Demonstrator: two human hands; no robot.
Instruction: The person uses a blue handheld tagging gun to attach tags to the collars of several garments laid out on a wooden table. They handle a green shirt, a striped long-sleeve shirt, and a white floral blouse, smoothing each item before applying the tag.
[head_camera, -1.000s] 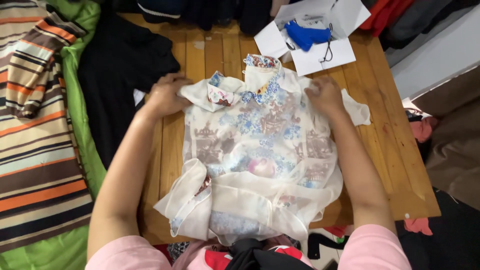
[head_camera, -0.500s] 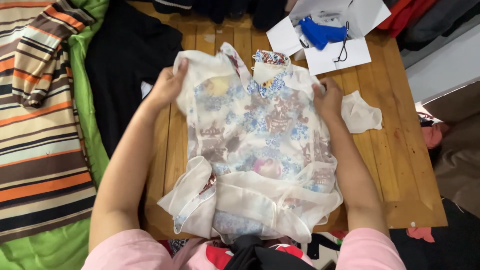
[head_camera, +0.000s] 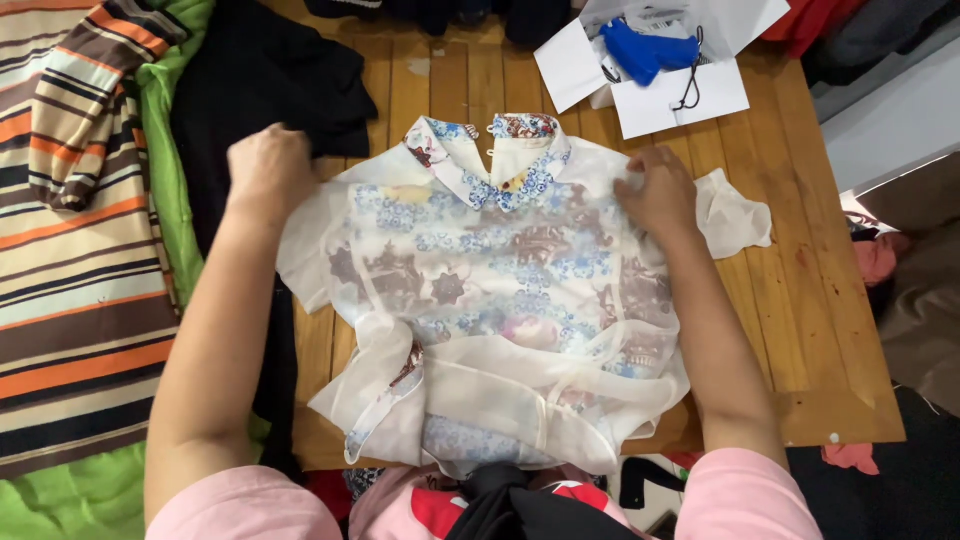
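While the blouse (head_camera: 490, 300) is spread flat on the table (head_camera: 800, 330), its shoulders are gripped by the left hand (head_camera: 268, 170) and right hand (head_camera: 655, 190); no fold is made yet.

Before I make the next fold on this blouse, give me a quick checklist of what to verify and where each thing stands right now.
1. Both shoulders gripped: left hand and right hand each sit on a shoulder of the sheer printed blouse. Ok.
2. Collar lying flat and centred at the top: ok.
3. Blouse fully on the wooden table: not ok, the hem hangs over the near edge.
4. Lower half smooth: not ok, bunched and creased.
5. Space to the left: not ok, the black garment lies under the left sleeve.
6. White cloth free of the right sleeve: cannot tell.
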